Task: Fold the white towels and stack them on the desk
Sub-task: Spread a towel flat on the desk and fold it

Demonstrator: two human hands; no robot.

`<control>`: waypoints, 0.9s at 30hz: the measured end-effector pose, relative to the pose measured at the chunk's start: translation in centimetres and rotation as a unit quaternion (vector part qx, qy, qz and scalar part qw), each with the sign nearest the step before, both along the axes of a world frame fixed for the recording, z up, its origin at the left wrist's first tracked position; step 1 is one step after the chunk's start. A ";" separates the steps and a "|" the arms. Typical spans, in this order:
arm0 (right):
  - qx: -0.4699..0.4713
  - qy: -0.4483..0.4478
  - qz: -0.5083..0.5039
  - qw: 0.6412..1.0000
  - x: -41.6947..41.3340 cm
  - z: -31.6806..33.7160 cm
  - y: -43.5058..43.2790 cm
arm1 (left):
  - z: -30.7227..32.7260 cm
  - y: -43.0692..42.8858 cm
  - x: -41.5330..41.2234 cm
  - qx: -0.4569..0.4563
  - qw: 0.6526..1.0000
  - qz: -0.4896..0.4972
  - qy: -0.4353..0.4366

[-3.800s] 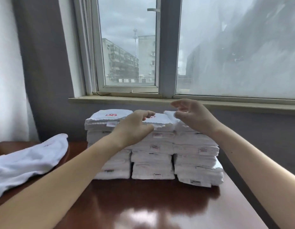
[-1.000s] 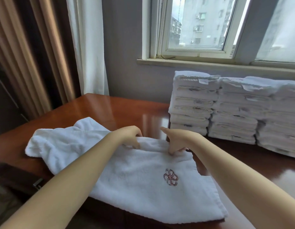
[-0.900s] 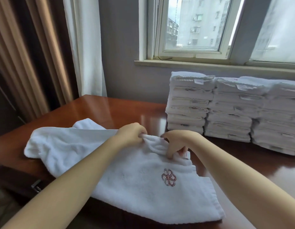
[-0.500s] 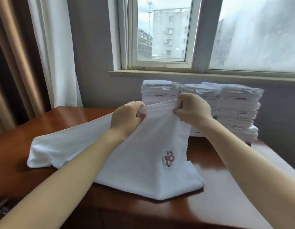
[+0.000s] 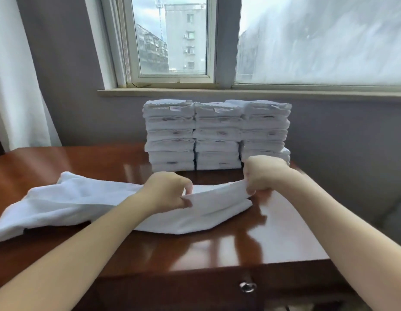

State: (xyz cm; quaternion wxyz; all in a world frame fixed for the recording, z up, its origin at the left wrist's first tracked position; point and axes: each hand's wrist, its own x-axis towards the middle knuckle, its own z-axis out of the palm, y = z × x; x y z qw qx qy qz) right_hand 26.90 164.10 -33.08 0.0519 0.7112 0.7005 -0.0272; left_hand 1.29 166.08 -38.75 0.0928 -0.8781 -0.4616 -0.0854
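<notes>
A loose white towel (image 5: pixel 78 203) lies across the glossy brown desk (image 5: pixel 240 248), its left part trailing to the desk's left edge. My left hand (image 5: pixel 165 190) pinches the towel's upper edge near the middle. My right hand (image 5: pixel 262 173) grips the same edge further right, and the cloth is stretched taut between the two hands just above the desk. The right end of the towel is doubled over itself. Behind the hands, three side-by-side stacks of folded white towels (image 5: pixel 217 133) stand against the wall under the window.
A window sill (image 5: pixel 217 92) runs above the stacks. A white curtain (image 5: pixel 17 75) hangs at the left. A drawer knob (image 5: pixel 247 286) shows on the desk's front below the near edge. Bare desk surface lies in front of the towel and to its right.
The hands have lowered the lifted towel edge towards the desk and spread apart along it. The embroidered emblem that faced me is now out of sight.
</notes>
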 end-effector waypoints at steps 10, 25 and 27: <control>0.053 0.185 0.081 0.978 -2.6 -4.0 0.1 | -1.4 -0.1 -2.5 -0.042 0.987 0.077 -0.137; 0.092 0.228 0.042 0.968 -5.5 -6.8 2.8 | -0.5 2.9 -9.3 -0.235 0.951 0.189 -0.072; 0.131 0.307 0.029 0.942 -5.5 -6.9 2.8 | 0.2 2.8 -10.2 -0.269 0.942 0.198 -0.046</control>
